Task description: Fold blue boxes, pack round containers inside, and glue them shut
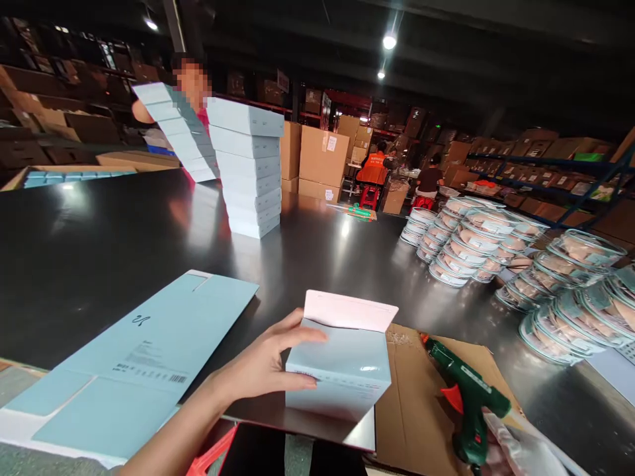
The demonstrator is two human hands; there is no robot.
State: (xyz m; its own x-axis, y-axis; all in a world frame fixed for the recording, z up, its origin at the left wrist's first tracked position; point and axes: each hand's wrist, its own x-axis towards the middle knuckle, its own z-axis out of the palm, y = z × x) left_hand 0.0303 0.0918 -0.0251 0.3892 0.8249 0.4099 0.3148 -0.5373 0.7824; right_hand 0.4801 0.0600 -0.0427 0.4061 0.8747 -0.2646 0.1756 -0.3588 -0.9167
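My left hand (278, 357) grips the left side of a pale blue box (342, 360), with the thumb on its near face and the fingers across the top. The box's white-lined flap (350, 311) stands up at the far side. At the lower right, my right hand (491, 456) is partly hidden behind the handle of a green glue gun (469, 390), whose nozzle points up and left over a brown cardboard sheet (411, 410). Flat blue folded cartons (163, 337) lie to the left.
Stacked pale boxes (251, 172) stand on the dark table (317, 258). Behind them a person (143, 111) holds another tilted stack (181, 132). Stacks of round clear containers (471, 238) line the right side. Seated people and shelves are farther back.
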